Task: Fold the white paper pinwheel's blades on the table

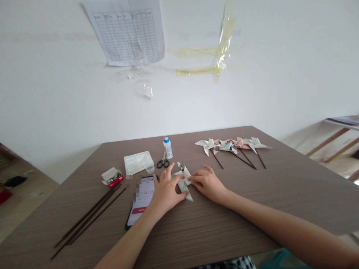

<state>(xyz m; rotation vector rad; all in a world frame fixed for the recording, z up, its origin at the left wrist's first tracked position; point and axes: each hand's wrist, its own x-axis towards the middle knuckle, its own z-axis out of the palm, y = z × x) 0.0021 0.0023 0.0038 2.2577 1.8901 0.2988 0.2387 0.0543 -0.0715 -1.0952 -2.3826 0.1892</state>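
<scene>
A folded piece of patterned paper, shaped like an unfinished pinwheel, lies flat on the brown wooden table. My left hand rests on its left side with fingers spread and the thumb pressing the paper. My right hand lies palm down on its right side, fingertips pressing the paper's edge. Neither hand lifts the paper off the table.
Several finished paper pinwheels on dark sticks lie at the back right. A glue bottle, scissors, a paper stack, a small red box, loose dark sticks and a phone sit to the left.
</scene>
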